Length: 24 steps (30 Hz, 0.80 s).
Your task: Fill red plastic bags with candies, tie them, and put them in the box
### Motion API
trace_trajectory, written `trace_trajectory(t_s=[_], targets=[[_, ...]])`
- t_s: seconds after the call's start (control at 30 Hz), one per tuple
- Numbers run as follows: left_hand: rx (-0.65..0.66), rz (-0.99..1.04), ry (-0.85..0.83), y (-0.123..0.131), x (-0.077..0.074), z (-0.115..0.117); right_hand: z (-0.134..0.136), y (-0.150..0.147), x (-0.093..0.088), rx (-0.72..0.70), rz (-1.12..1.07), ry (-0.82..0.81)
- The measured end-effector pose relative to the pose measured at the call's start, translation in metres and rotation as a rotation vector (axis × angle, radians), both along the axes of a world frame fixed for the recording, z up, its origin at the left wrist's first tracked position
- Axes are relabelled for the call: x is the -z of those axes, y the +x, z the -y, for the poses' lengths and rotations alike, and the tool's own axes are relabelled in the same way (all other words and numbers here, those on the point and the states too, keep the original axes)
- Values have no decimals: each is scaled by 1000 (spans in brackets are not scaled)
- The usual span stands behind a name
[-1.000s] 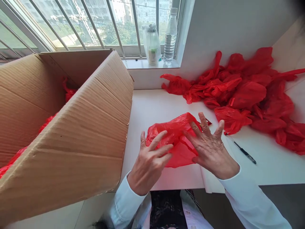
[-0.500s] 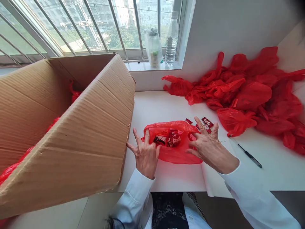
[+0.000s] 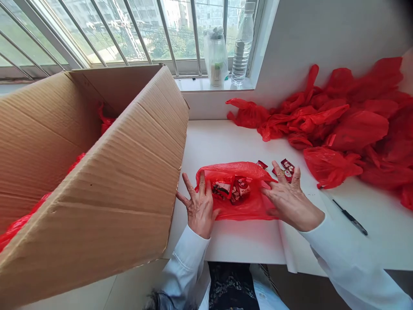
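L hand [image 3: 200,213] & R hand [image 3: 288,200], both spread & unclenched, touch ends of untied, open red bag [image 3: 241,212]: wrapped pkts [image 3: 238,190] in, loose pkts [image 3: 287,164] (a few) still out.

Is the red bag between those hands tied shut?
No, the red bag gapes open, showing small wrapped packets inside.
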<state>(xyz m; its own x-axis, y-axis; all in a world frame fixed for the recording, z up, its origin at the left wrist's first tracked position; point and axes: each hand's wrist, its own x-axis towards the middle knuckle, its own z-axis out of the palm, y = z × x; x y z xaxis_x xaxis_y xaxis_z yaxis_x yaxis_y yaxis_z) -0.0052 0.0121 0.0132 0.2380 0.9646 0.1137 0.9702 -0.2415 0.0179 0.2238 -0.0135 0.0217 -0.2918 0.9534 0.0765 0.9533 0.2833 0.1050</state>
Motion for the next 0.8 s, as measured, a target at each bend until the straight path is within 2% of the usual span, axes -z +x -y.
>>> trace_trajectory(t_s=[0.13,0.2,0.3,0.4,0.5,0.57,0.67,0.8], targets=[[2,129,25,2,3,-6,6,-18,-38,-80,-56,164],[4,143,40,1,5,-8,3,-40,-49,-69,-111,151],[24,134,25,-2,7,-10,-15,-76,-42,-8,-210,-85],[6,116,-3,-5,11,-13,-41,-96,-14,55,-251,-253],[-37,63,-36,-8,17,-17,-55,-89,10,56,-275,-329],[-64,2,-46,-10,19,-19,-52,-72,15,37,-299,-400],[-55,-55,-61,-12,16,-19,-41,-43,10,-6,-319,-492],[-3,-16,-75,-7,2,-15,-29,-19,1,-54,-388,-518]])
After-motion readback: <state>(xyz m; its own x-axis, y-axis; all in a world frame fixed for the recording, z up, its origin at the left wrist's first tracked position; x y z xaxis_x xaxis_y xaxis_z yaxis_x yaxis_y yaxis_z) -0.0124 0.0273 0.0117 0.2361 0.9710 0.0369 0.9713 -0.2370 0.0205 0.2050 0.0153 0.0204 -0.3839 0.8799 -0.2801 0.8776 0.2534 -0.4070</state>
